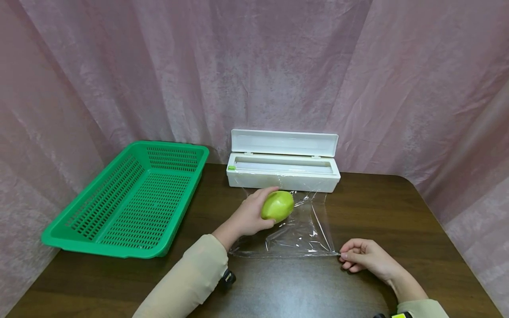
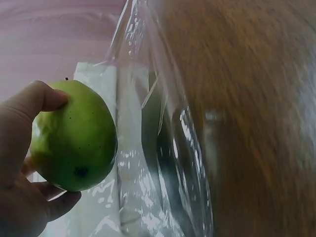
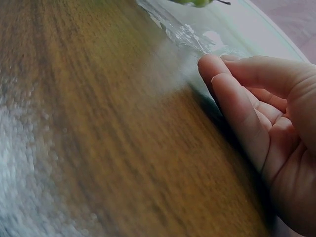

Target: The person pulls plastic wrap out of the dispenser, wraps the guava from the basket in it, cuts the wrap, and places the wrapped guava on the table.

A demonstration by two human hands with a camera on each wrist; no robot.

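In the head view, my left hand grips a yellow-green pear over a sheet of cling film. The left wrist view shows the thumb on one side of the pear and fingers under it, with a short stem at its top. Thumb and index finger of my right hand pinch the near right corner of the film, just above the tabletop. The film runs back, wrinkled and shiny, to a white cling film box whose lid stands raised.
A green plastic basket with slotted sides stands on the left of the dark wooden table. Behind the table hangs a pink curtain. A small light-green piece sits at the box's left end.
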